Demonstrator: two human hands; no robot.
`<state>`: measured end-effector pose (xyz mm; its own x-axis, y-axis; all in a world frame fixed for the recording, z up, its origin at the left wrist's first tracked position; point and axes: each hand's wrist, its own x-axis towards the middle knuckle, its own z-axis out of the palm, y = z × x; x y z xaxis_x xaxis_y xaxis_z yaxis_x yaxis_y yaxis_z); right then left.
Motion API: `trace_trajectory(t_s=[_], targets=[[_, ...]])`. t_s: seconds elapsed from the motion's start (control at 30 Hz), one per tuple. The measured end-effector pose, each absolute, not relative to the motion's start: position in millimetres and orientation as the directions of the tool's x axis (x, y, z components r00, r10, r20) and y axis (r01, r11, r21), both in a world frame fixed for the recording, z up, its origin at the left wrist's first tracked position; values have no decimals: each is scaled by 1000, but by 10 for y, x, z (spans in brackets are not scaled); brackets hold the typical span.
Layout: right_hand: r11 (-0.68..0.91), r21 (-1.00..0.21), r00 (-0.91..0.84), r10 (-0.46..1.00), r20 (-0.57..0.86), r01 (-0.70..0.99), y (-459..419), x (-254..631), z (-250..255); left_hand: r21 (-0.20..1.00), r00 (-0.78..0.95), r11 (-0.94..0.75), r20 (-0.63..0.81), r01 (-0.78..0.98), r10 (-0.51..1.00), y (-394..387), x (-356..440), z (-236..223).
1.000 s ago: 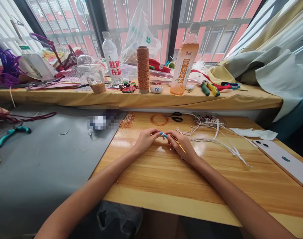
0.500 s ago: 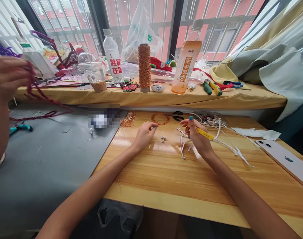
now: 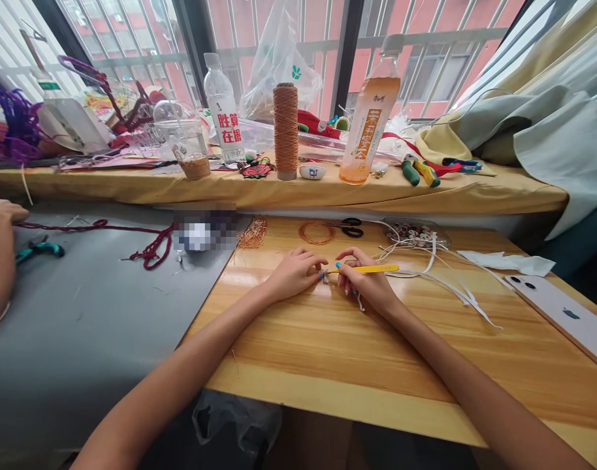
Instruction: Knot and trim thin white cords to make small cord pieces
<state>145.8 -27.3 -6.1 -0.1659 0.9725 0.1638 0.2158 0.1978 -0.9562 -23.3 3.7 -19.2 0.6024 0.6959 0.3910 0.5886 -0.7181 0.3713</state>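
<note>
On the wooden table [image 3: 298, 352], my left hand [image 3: 296, 273] lies palm down, its thumb and forefinger closed at a small beaded piece [image 3: 325, 278]. The piece is partly hidden by the fingertips, so its kind is unclear. My right hand [image 3: 370, 284] grips yellow tweezers [image 3: 377, 268] between thumb and fingers, the tips pointing left and reaching the beaded piece. White cords [image 3: 445, 290] run out to the right from behind my right hand, and one short end shows below its fingers.
Black-handled scissors [image 3: 351, 227], a coil of copper-coloured wire [image 3: 317, 232] and a clear box of beads [image 3: 411, 232] lie behind my hands. A phone [image 3: 563, 316] is at right. At left are another person's hand [image 3: 2, 215], dark red cord [image 3: 154, 251] and teal-handled pliers [image 3: 41, 250]. Bottles line the ledge [image 3: 254, 196].
My right hand has moved left with the tweezers, which now point at the beaded piece. My left hand has shifted right onto that piece. The other person's hand has lowered; the red cord lies on the mat.
</note>
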Motion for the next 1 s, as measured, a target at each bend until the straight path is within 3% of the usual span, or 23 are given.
trace_trajectory(t_s=[1.0], targets=[[222,-920,-160,971,178,323,-342,1441,-5,290,688,-775,357,561,632,-8,-234,-143]])
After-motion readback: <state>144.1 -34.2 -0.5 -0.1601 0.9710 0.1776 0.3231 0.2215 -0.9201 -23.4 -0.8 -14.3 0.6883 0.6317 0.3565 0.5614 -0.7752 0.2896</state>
